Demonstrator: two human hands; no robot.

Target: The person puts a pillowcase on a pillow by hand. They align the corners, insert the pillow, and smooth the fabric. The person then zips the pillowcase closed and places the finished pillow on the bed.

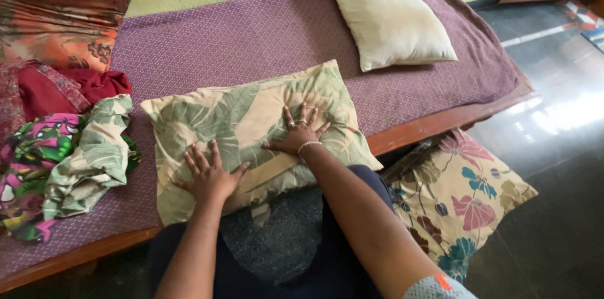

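Both arms were stretched forward; the left hand (207, 176) and right hand (299, 132) were pressed flat, fingers spread, gripping nothing, on the leaf-patterned pillow (245, 129).

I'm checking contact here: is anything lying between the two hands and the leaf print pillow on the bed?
Nothing visible does. The left hand and the right hand both lie flat, fingers spread, directly on the leaf print pillow. The pile of clothes sits off to the left, and the white pillow lies farther back.
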